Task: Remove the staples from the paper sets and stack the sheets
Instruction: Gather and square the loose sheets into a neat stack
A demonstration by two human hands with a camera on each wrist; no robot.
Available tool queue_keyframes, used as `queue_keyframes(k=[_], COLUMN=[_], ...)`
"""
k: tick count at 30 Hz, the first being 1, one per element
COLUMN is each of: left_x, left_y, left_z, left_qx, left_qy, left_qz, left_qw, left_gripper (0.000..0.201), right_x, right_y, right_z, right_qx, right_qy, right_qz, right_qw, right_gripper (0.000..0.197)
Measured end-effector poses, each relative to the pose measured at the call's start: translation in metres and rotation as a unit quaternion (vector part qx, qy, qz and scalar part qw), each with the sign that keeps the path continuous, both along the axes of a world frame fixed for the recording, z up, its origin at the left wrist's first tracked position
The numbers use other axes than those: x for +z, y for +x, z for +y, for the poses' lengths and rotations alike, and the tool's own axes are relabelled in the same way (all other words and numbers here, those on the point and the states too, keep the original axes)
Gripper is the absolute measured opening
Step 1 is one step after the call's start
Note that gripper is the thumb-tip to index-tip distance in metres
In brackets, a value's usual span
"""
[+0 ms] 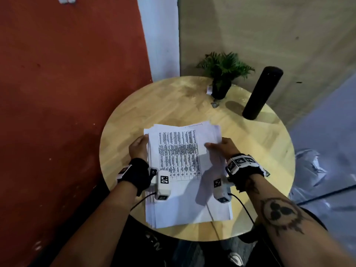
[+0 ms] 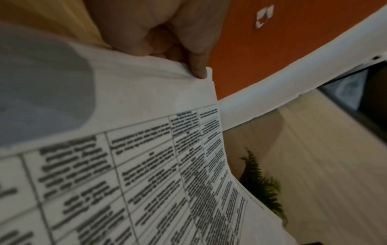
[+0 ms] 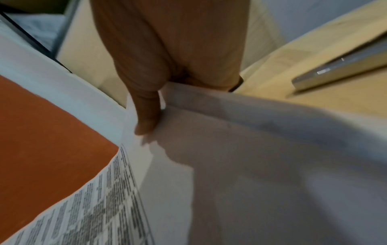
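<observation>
A thick stack of white sheets [image 1: 185,170], its top page printed with a table, sits on the round wooden table [image 1: 134,116] in front of me. My left hand [image 1: 143,144] grips the stack's left edge; in the left wrist view its thumb [image 2: 199,66] lies on the top sheet [image 2: 146,149] and the other fingers curl underneath. My right hand [image 1: 215,146] grips the right edge, thumb [image 3: 146,116] on top of the paper [image 3: 251,165], fingers below. The far end of the stack is fanned and slightly lifted. No staple is visible.
A small potted plant [image 1: 223,74] and a tall black cylinder [image 1: 262,93] stand at the table's far side, with a small grey object [image 1: 214,104] between them. A flat grey metal piece [image 3: 339,69] lies right of the stack. A red wall rises on the left.
</observation>
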State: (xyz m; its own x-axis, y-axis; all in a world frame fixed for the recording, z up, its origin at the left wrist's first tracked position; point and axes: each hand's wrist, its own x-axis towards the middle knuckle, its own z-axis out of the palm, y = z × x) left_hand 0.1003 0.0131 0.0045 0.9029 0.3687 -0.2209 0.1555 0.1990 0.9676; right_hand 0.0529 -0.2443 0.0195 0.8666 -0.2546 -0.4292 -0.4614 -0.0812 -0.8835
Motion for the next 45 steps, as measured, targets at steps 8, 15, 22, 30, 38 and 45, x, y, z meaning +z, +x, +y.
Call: queue_keyframes(k=[8,15,22,30,38,45], left_x=[-0.047,-0.049,-0.055,-0.051,-0.042,-0.057], left_y=[0.031,0.037,0.043,0.04,0.035,0.024], left_z=[-0.01,-0.007,0.004,0.005,-0.003,0.009], left_qx=[0.019,0.033,-0.028,-0.188,-0.269,-0.12], left_qy=[0.067,0.051,0.096,0.098,0.049,0.296], left_qz=[0.085,0.094,0.15,0.165,0.21,0.154], left_qw=[0.994,0.994,0.984,0.963,0.939,0.935], left_gripper=[0.022,0.024,0.034,0.023,0.04,0.052], right_x=[-0.039,-0.049,-0.059,-0.069,-0.074,-0.049], right_y=[0.017,0.025,0.027,0.031,0.047,0.033], right_z=[0.003,-0.001,-0.014,-0.011,0.0,0.002], right_qx=[-0.011,-0.057,-0.081,-0.068,0.047,0.068], right_qy=[-0.135,-0.218,-0.089,0.012,-0.164,-0.258], right_qz=[-0.031,-0.073,-0.044,-0.047,-0.021,0.064], right_qw=[0.99,0.971,0.992,0.997,0.985,0.962], right_gripper=[0.038,0.034,0.03,0.021,0.049,0.039])
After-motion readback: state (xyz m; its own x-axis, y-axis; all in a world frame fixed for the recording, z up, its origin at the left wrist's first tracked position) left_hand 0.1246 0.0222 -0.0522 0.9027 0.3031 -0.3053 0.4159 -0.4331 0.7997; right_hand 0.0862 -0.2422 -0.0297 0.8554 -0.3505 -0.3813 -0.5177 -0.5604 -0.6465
